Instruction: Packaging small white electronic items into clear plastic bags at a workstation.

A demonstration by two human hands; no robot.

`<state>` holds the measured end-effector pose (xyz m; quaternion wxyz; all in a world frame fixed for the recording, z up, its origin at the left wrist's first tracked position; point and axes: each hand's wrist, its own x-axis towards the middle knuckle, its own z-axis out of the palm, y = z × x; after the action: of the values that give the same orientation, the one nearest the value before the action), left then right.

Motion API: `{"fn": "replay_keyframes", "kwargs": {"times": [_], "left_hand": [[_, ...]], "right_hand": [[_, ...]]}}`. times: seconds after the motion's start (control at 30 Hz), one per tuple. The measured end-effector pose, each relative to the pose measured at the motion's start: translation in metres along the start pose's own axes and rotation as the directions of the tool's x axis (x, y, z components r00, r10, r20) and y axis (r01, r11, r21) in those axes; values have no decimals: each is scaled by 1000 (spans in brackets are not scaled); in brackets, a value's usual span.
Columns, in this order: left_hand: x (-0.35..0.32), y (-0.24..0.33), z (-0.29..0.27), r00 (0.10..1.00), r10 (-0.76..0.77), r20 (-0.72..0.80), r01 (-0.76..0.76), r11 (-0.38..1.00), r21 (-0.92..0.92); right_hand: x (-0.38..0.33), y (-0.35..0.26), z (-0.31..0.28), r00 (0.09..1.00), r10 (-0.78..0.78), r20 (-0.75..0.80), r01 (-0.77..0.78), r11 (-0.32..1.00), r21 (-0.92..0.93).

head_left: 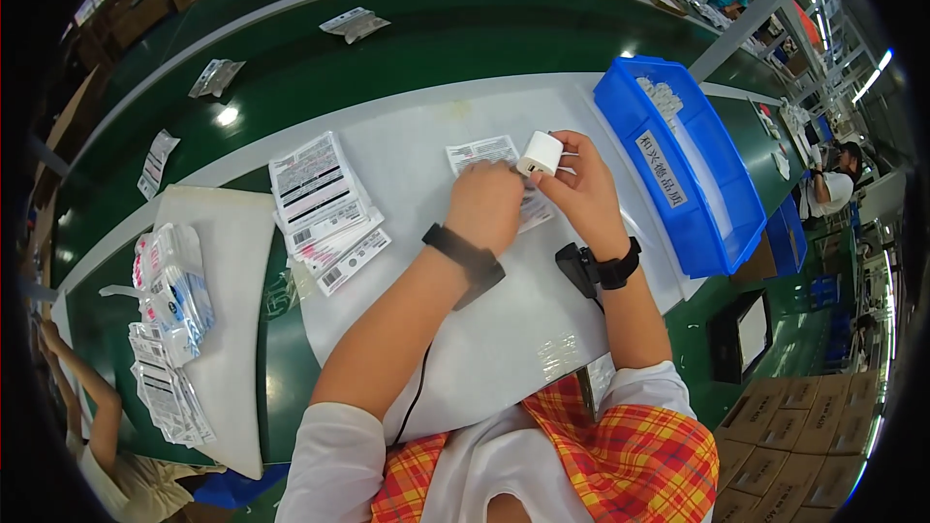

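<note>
My right hand [588, 196] pinches a white USB charger plug [540, 152] between thumb and fingers, its port end facing my left hand. Just beside it, my left hand [484, 205] is closed over a flat printed packet [482, 149], whose ends show above and to the right of the fingers. Its fingertips are partly hidden, close to the charger. To the left, a fanned stack of similar printed packets [315, 189] lies on the white work mat [504, 329].
A blue bin [678, 174] with several small white pieces [659, 97] stands at the right. Filled packets [356, 24] lie on the green belt [436, 39] beyond. More packaging [172, 291] rests on a white board [232, 329] at left, where another person's arm [92, 387] shows.
</note>
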<state>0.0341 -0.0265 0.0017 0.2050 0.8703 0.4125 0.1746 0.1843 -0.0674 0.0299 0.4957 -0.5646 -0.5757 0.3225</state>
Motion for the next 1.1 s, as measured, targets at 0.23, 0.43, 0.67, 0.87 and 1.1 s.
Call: {"fn": "replay_keyframes", "kwargs": {"times": [0.23,0.43,0.67,0.87,1.1], "left_hand": [[1,1,-16,999,-48,21,46,995,85],[5,-34,1,991,59,-123,-63,997,-33],[2,-20,-5,998,-50,-39,41,980,-192],[-3,-17,-2,994,-51,-97,54,998,26],[5,-30,-22,990,21,-137,-82,883,-462]], "right_hand": [[-1,2,-2,999,29,-22,-30,999,-32],[-8,2,-16,901,-251,353,383,841,-383],[-14,0,7,949,-187,255,298,797,-525],[5,-5,2,938,182,294,-99,956,-278],[9,24,-11,985,31,172,-47,995,87]]}}
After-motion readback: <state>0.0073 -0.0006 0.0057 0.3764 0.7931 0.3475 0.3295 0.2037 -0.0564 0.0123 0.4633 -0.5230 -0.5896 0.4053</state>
